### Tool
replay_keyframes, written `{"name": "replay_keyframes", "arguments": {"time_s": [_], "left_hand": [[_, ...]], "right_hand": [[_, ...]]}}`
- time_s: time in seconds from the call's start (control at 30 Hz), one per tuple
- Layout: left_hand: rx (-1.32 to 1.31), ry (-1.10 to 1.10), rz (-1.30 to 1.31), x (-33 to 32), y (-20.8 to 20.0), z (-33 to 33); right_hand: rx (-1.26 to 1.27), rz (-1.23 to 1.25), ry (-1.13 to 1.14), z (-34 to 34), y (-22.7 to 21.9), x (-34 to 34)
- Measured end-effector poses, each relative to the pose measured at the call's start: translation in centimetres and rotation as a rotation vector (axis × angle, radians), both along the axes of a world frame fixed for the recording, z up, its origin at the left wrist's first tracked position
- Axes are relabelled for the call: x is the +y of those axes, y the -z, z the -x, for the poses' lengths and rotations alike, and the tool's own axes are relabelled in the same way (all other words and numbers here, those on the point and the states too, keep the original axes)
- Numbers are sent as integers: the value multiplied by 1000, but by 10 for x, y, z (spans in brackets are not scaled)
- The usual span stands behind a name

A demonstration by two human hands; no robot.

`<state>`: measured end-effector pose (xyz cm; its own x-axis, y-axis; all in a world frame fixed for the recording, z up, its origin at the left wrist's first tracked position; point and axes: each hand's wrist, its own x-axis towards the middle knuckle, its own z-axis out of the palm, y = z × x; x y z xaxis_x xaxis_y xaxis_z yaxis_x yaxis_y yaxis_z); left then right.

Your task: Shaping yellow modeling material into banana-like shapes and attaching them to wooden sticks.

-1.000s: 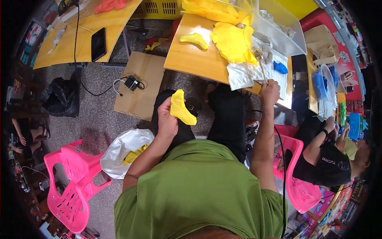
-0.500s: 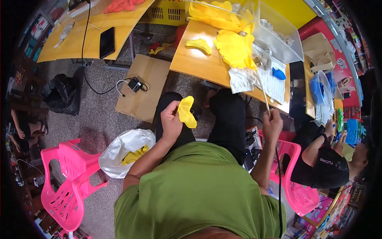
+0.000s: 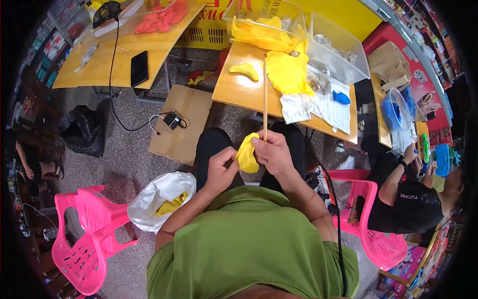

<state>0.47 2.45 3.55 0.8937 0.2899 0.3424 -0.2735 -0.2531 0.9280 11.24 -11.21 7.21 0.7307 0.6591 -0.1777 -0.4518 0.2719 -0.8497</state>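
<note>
Above my lap, my left hand point(image 3: 222, 172) is closed on the edge of a limp yellow cloth-like piece point(image 3: 247, 158). My right hand point(image 3: 277, 154) grips the lower end of a thin wooden stick point(image 3: 265, 97), which points away from me toward the table. The thumb and fingers of that hand also touch the right edge of the yellow piece. Whether the stick's lower end is in the piece is hidden by my fingers. On the wooden table point(image 3: 226, 89) lie a curved yellow piece point(image 3: 244, 71) and a flat pile of yellow pieces point(image 3: 289, 72).
Clear plastic bins point(image 3: 348, 70) stand at the table's back, one with yellow pieces. A white sack point(image 3: 144, 209) holding yellow pieces sits on the floor at my left, beside a pink chair point(image 3: 92, 214). A co-worker in black point(image 3: 406, 204) sits at the right. Cardboard point(image 3: 174, 134) lies ahead.
My right hand has come in from the right with the stick, which now stands nearly straight ahead, and meets the yellow piece. My left hand has lowered slightly and moved right with the piece.
</note>
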Motion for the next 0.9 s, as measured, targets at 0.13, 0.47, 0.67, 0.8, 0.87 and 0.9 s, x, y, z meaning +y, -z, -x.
{"name": "replay_keyframes", "arguments": {"time_s": [0.13,0.47,0.67,0.8,0.87,0.9], "left_hand": [[56,227,1206,7,-2,0],[131,487,1040,2,-10,-19],[31,341,807,3,-18,-25],[23,222,1082,16,-14,-26],[-12,172,1133,31,-3,-26],[-28,142,1186,39,3,-25]], "right_hand": [[144,-95,-149,1,1,-4],[336,-164,-328,7,7,5],[408,-221,-216,11,20,13],[-152,195,-12,14,2,9],[-395,314,112,14,-4,-7],[-470,350,79,12,-5,-20]]}}
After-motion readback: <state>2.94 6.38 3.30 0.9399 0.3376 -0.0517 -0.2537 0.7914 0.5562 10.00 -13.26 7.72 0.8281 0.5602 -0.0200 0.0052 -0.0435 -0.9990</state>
